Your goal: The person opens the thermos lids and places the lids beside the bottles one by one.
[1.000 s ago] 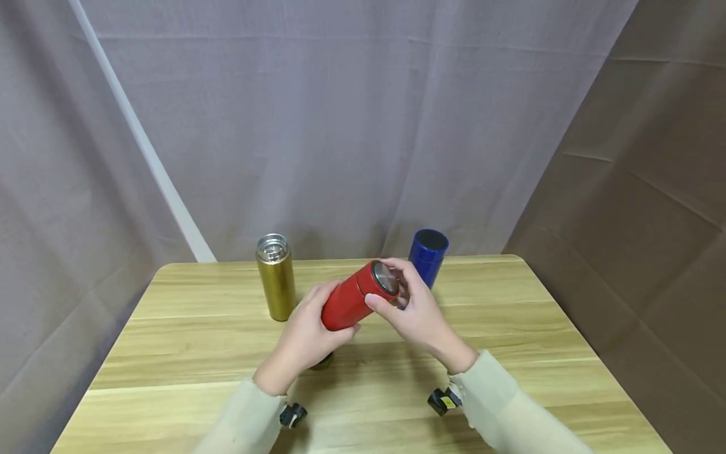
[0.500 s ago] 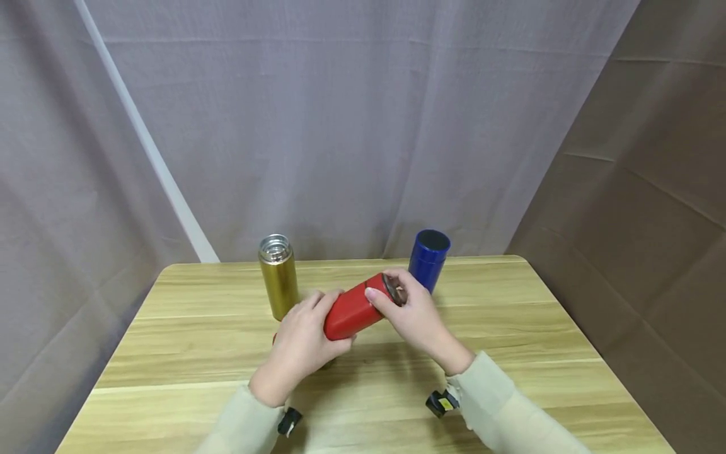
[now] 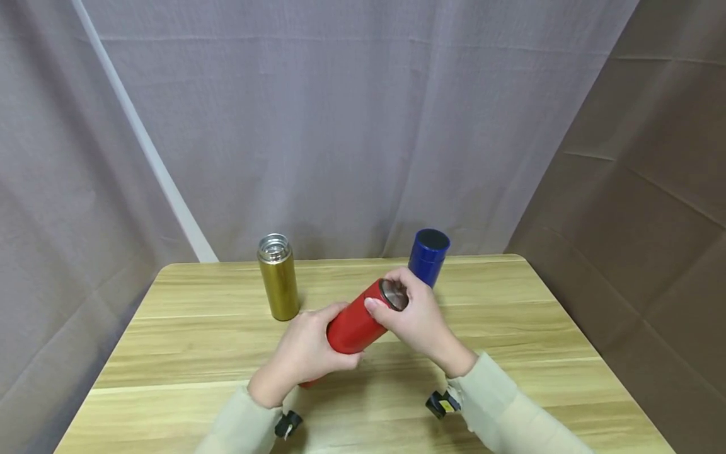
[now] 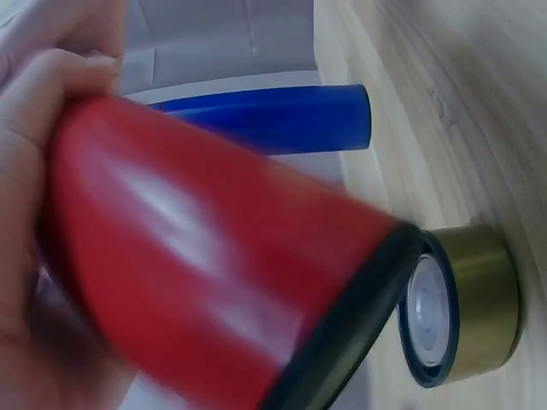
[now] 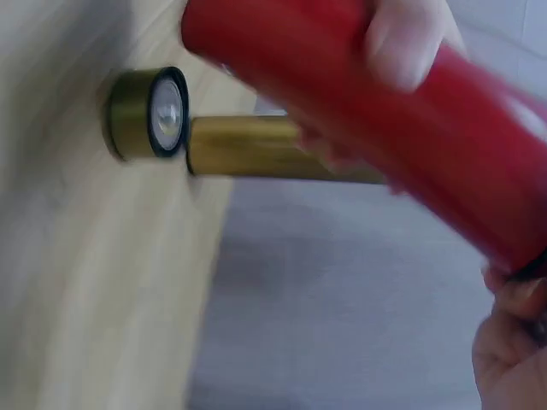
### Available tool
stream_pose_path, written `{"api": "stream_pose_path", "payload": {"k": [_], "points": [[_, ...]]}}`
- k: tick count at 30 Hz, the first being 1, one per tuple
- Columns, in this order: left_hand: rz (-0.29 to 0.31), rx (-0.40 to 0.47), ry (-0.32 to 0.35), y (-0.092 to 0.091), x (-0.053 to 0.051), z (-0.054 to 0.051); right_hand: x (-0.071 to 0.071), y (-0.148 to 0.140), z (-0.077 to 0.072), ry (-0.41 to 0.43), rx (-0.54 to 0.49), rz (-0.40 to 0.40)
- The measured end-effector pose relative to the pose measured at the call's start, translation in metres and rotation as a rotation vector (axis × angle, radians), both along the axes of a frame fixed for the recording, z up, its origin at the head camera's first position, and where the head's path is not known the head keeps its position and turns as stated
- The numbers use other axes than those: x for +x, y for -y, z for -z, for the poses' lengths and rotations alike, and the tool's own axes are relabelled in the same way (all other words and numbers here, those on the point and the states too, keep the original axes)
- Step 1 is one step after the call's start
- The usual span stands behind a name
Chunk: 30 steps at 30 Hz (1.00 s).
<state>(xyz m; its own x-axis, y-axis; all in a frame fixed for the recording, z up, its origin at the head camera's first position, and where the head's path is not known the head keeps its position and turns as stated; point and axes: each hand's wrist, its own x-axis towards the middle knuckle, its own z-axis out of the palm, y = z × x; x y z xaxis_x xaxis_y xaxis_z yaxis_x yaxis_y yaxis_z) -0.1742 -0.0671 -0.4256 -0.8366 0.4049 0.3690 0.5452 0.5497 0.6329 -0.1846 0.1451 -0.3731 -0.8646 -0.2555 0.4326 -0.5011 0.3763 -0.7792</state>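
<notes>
Tilted above the table, a red vacuum flask [image 3: 357, 323] is held between both hands. My left hand [image 3: 309, 350] grips its body, and a bit of its red lower end shows below that hand. My right hand [image 3: 416, 315] holds the lid end, thumb on the near side, fingers over the far side of the metallic top [image 3: 394, 294]. In the left wrist view the flask's black base [image 4: 342, 333] points toward the table. A gold lid [image 5: 145, 114], its inner side showing, rests on the table; my left hand hides it in the head view.
A gold flask [image 3: 278, 284] stands upright and uncapped at the back left of the wooden table [image 3: 187, 353]. The blue flask [image 3: 428, 258], dark on top, stands at the back right, partly behind my right hand. Grey cloth [image 3: 340, 126] hangs behind.
The red flask has tipped back and forth and shifted slightly down and toward the right. My right hand has moved along with its lid end. The standing flasks have stayed in place.
</notes>
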Motion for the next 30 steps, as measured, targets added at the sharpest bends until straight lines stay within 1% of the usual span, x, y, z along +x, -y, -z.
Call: {"api": "stream_pose_path", "payload": {"k": [2,3,4,5,6,8,11,13,15,18,20,23,26,30], "points": [[0.056,0.054,0.101,0.001,0.002,0.001,0.001,0.000,-0.003,-0.061,0.028,-0.036],[0.076,0.083,0.140,0.002,0.002,0.002,0.001,0.001,-0.004,-0.093,0.043,-0.053],[0.090,0.110,0.169,0.002,0.002,0.003,0.001,0.001,-0.006,-0.123,0.061,-0.062],[0.091,0.130,0.169,0.002,0.002,0.003,0.001,0.002,-0.007,-0.149,0.076,-0.066],[0.082,0.146,0.153,0.002,0.002,0.004,0.000,0.002,-0.008,-0.166,0.085,-0.071],[0.040,0.160,0.105,0.002,0.000,0.004,-0.001,0.003,-0.008,-0.171,0.098,-0.070],[-0.048,0.144,0.033,0.002,-0.002,0.004,-0.002,0.002,-0.007,-0.135,0.115,-0.054],[-0.119,0.109,-0.017,0.004,-0.003,0.004,-0.003,0.002,-0.006,-0.095,0.136,-0.026],[-0.190,0.056,-0.082,0.005,-0.004,0.005,-0.003,0.001,-0.004,-0.043,0.156,0.004],[-0.269,-0.032,-0.180,0.009,-0.006,0.007,-0.004,0.002,-0.002,0.048,0.189,0.060],[-0.298,-0.087,-0.237,0.010,-0.007,0.009,-0.004,0.004,-0.001,0.108,0.220,0.093],[-0.314,-0.126,-0.283,0.011,-0.007,0.011,-0.004,0.005,0.000,0.176,0.263,0.136],[-0.329,-0.129,-0.301,0.011,-0.006,0.012,-0.003,0.007,0.001,0.201,0.274,0.151],[-0.332,-0.116,-0.296,0.012,-0.007,0.013,-0.004,0.008,0.001,0.194,0.255,0.147]]}}
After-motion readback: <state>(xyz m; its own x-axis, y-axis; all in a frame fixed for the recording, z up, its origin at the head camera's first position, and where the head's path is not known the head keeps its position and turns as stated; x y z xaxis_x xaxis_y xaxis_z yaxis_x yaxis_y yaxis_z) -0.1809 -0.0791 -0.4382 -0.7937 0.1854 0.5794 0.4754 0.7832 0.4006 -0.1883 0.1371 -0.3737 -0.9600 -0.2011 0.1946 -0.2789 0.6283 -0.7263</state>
